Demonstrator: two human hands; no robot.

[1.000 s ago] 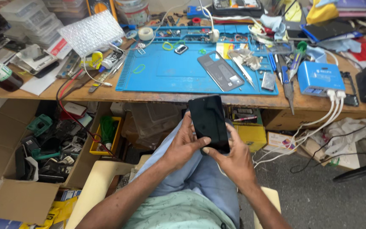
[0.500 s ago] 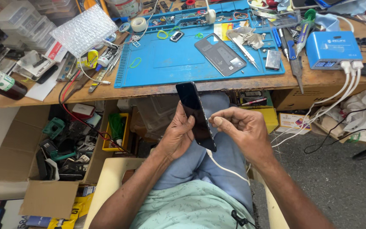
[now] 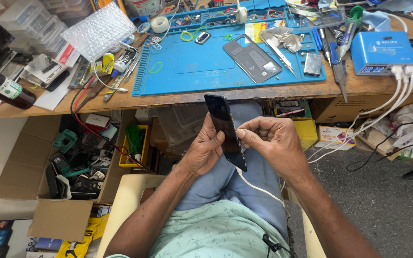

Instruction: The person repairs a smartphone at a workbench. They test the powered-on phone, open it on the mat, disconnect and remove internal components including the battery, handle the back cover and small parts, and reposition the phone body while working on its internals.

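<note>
A black smartphone (image 3: 222,122) is held edge-on above my lap, just below the workbench's front edge. My left hand (image 3: 205,150) grips it from the left, thumb pressed on its side. My right hand (image 3: 271,138) closes on its right edge with pinched fingertips. A white cable (image 3: 256,187) runs down from the phone's lower end across my jeans. On the blue work mat (image 3: 201,64) lies a grey phone back cover (image 3: 253,57) with tweezers (image 3: 279,55) beside it.
The wooden bench (image 3: 63,102) carries a brown bottle (image 3: 3,89), bubble wrap (image 3: 99,29), tape roll (image 3: 159,24), tools and a blue charging box (image 3: 383,53) with white cables. Under it stand cardboard boxes (image 3: 48,210) of parts and a yellow bin (image 3: 132,148).
The phone has turned from face-on to edge-on between my hands. My view has tilted down, and the white cable now hangs from the phone.
</note>
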